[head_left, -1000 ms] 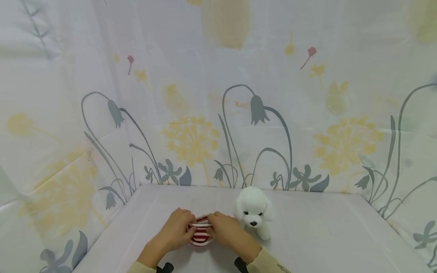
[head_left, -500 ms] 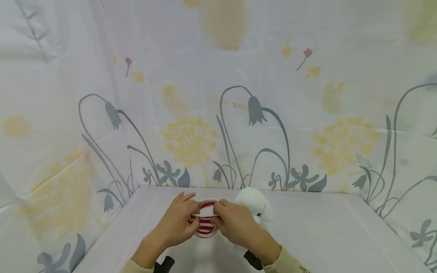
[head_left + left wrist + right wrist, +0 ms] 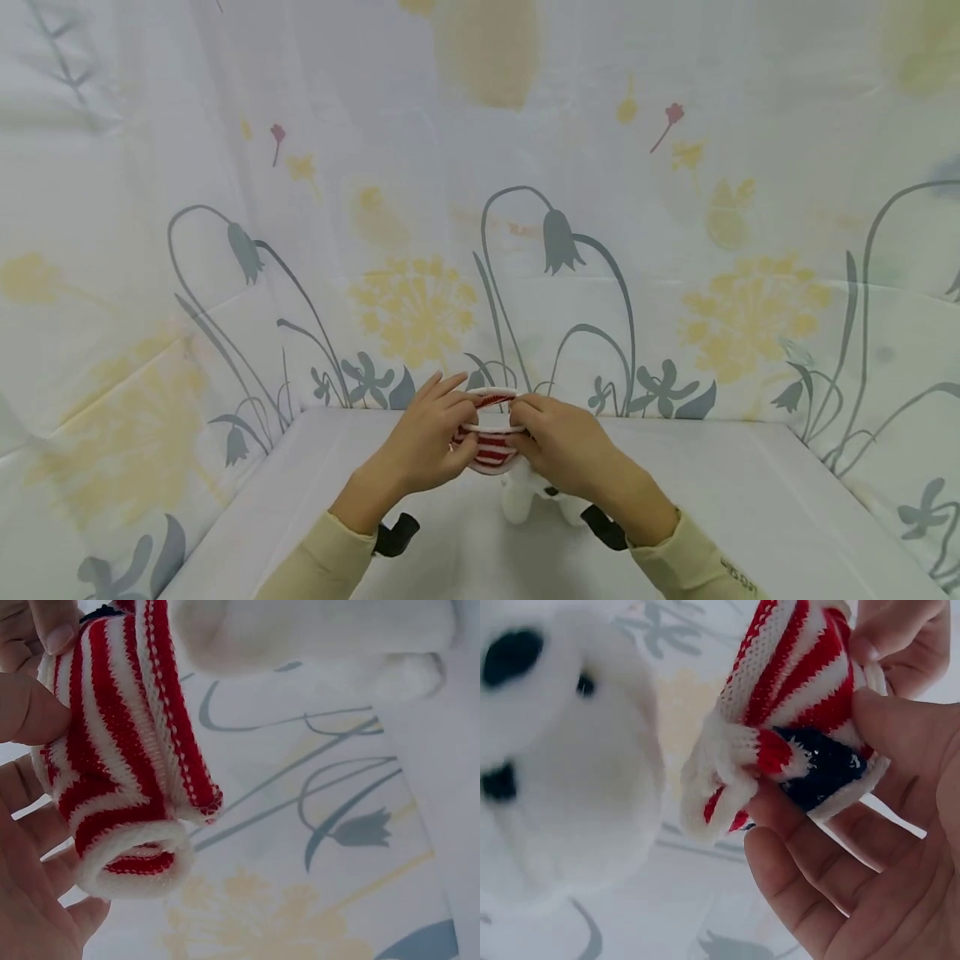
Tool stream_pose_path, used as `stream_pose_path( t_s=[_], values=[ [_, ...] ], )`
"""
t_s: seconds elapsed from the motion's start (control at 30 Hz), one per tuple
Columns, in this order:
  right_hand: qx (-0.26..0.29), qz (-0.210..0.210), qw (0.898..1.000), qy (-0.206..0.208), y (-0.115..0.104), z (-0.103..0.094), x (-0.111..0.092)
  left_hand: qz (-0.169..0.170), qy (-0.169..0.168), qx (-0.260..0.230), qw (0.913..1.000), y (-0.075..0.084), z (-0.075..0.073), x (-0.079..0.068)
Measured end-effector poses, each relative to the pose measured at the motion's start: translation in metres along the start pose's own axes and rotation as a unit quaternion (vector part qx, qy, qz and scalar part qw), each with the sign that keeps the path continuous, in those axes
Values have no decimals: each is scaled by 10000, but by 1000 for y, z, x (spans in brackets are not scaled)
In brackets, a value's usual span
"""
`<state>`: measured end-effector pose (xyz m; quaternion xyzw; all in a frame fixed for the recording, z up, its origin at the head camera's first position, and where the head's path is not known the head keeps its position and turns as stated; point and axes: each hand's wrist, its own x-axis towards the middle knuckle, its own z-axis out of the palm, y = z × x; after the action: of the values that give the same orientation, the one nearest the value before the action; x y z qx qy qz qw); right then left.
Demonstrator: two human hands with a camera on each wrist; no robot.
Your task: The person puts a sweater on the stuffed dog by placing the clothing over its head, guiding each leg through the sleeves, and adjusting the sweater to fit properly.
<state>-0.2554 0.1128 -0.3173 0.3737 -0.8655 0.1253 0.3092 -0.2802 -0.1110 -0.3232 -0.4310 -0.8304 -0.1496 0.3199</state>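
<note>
A small knitted sweater [image 3: 492, 452] in red and white stripes is held up with its hem stretched wide. My left hand [image 3: 429, 435] pinches one side of the opening between thumb and fingers; my right hand [image 3: 572, 446] pinches the other. The left wrist view shows a rolled white cuff on one sleeve [image 3: 135, 859]. A dark blue patch [image 3: 821, 769] appears on the sweater in the right wrist view. The white plush dog [image 3: 519, 498] stands just behind and below it, its head mostly hidden by the sweater and hands. Its face [image 3: 570, 742] shows close beside the sweater, apart from it.
A pale tabletop [image 3: 712, 500] extends to both sides of the dog. Behind it hangs a white sheet [image 3: 420, 150] printed with grey and yellow flowers. Black wrist straps or mounts [image 3: 396, 534] sit under the wrists.
Both hands have lifted the sweater off the table, moving it up, forward and to the right. It now blocks the plush dog's head, which was in plain view before.
</note>
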Motion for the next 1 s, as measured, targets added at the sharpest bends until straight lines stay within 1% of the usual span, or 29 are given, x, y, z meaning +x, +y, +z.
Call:
stream_pose_path(
  t_s=[0.17,0.27,0.37,0.5,0.7,0.77,0.83,0.93,1.0],
  values=[
    [-267,112,9995,-118,14,-16,-3,151,79,-293,9994,6,8,19],
    [-330,129,9992,-190,23,-26,-7,269,113,-389,9988,10,16,31],
    [-272,125,9992,-249,32,-34,-10,319,-12,-359,9988,14,24,42],
    [-207,244,9992,-241,44,-40,-17,214,-296,-268,9990,17,34,52],
    [-174,303,9993,-155,57,-38,-28,40,-592,-363,9976,22,47,62],
    [-108,356,9991,-226,60,-34,-30,-41,-671,-371,9971,22,51,64],
    [-60,422,9985,-339,63,-29,-33,-113,-770,-368,9963,21,56,64],
    [24,457,9977,-506,67,-20,-36,-229,-1004,-396,9939,20,63,61],
    [26,436,9976,-535,69,-14,-38,-293,-1152,-420,9920,20,67,59]
  ],
)
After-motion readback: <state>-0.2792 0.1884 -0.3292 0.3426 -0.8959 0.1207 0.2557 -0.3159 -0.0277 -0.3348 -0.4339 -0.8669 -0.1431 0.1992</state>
